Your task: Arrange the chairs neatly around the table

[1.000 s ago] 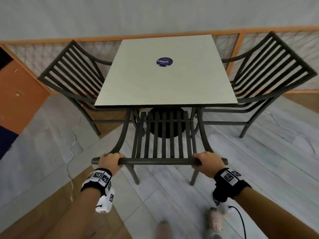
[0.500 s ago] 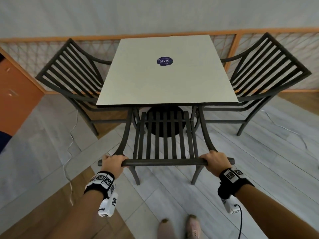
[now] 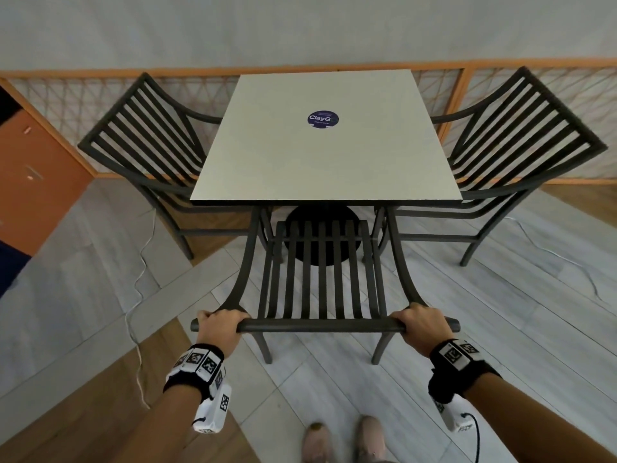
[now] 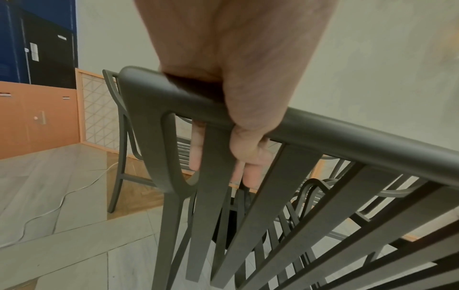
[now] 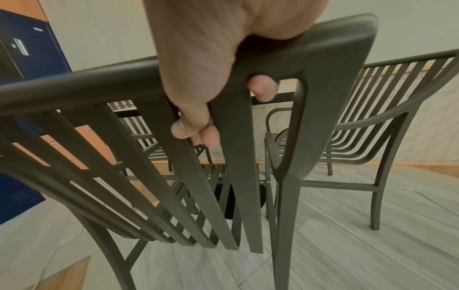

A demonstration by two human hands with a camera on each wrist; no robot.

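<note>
A square pale table [image 3: 320,162] with a round blue sticker stands in the middle. A dark slatted chair [image 3: 322,324] faces its near edge, with the seat front under the tabletop. My left hand [image 3: 218,325] grips the left end of its top rail [image 4: 347,141], fingers curled round the bar. My right hand [image 3: 419,324] grips the right end of the same rail [image 5: 74,86]. A second dark chair [image 3: 143,142] is drawn up at the table's left side and a third chair [image 3: 521,135] at its right side.
An orange-framed lattice fence [image 3: 50,95] runs behind the table below a grey wall. A white cable [image 3: 137,295] snakes over the floor at the left. An orange and blue cabinet [image 3: 30,182] stands far left. My shoes [image 3: 344,442] are just behind the near chair.
The near chair has slid back from the table toward me, showing more of its seat. My hands have kept their grip on the rail, and my feet have come together behind it.
</note>
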